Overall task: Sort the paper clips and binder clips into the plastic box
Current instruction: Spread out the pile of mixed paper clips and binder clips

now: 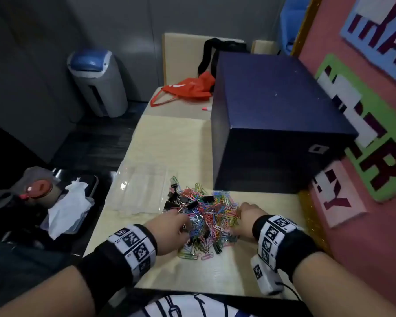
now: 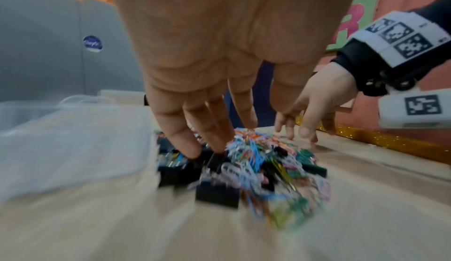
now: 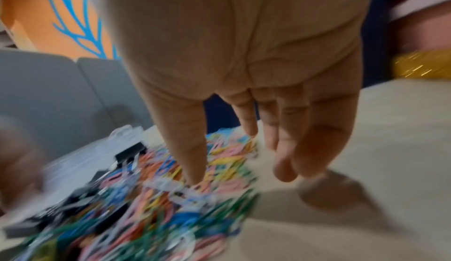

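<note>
A heap of coloured paper clips (image 1: 212, 216) mixed with black binder clips (image 1: 193, 204) lies on the pale table. The clear plastic box (image 1: 142, 191) stands just left of the heap. My left hand (image 1: 169, 227) reaches into the heap's left side, and its straight fingertips (image 2: 192, 149) touch black binder clips (image 2: 217, 194). My right hand (image 1: 247, 216) is at the heap's right edge with fingers extended; the thumb (image 3: 192, 168) presses on paper clips (image 3: 171, 197), the other fingers (image 3: 288, 161) hover over the table. Neither hand grips anything.
A large dark blue box (image 1: 270, 124) stands behind the heap at the right. An orange bag (image 1: 188, 88) lies farther back. A pink board with a gold glitter edge (image 1: 313, 225) borders the table's right side. A tray with tissue (image 1: 66, 209) sits left of the table.
</note>
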Demonstrator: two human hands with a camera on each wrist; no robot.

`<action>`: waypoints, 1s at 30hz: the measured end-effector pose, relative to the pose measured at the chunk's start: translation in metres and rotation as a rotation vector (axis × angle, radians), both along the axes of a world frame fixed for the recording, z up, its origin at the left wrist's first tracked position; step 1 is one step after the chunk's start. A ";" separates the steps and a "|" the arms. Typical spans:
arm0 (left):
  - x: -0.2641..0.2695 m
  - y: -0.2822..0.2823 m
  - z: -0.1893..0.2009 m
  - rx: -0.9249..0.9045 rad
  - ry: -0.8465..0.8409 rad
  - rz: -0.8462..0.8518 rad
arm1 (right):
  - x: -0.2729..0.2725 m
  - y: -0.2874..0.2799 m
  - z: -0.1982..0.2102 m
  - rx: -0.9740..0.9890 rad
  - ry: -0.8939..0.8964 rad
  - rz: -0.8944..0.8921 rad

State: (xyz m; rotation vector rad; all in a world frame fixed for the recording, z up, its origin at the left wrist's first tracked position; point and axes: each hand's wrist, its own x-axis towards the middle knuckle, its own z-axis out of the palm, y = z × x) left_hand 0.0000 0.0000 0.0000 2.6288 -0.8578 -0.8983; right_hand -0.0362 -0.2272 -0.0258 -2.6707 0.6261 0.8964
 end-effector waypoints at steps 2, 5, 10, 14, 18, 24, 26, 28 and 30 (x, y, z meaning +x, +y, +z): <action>0.008 -0.009 -0.005 -0.016 -0.074 -0.016 | 0.006 0.007 -0.002 0.002 0.036 -0.016; 0.015 -0.018 -0.014 0.019 -0.157 -0.054 | 0.014 0.025 -0.007 0.039 -0.032 -0.060; 0.031 -0.025 -0.019 0.059 -0.273 -0.099 | 0.018 0.049 -0.023 0.053 -0.132 -0.099; 0.045 -0.029 -0.020 0.099 -0.363 -0.111 | 0.014 0.048 -0.025 0.071 -0.183 -0.052; 0.062 -0.027 -0.019 0.109 -0.489 0.110 | 0.017 0.041 -0.028 0.070 -0.166 -0.099; 0.075 -0.012 -0.026 0.193 -0.459 0.203 | 0.019 0.041 -0.030 0.041 -0.142 -0.168; 0.080 -0.009 -0.026 0.151 -0.421 0.161 | 0.019 0.039 -0.028 0.042 -0.141 -0.173; 0.086 -0.009 -0.025 0.104 -0.373 0.114 | 0.020 0.036 -0.027 0.058 -0.140 -0.190; 0.091 -0.011 -0.025 0.083 -0.345 0.055 | 0.022 0.031 -0.024 0.077 -0.143 -0.203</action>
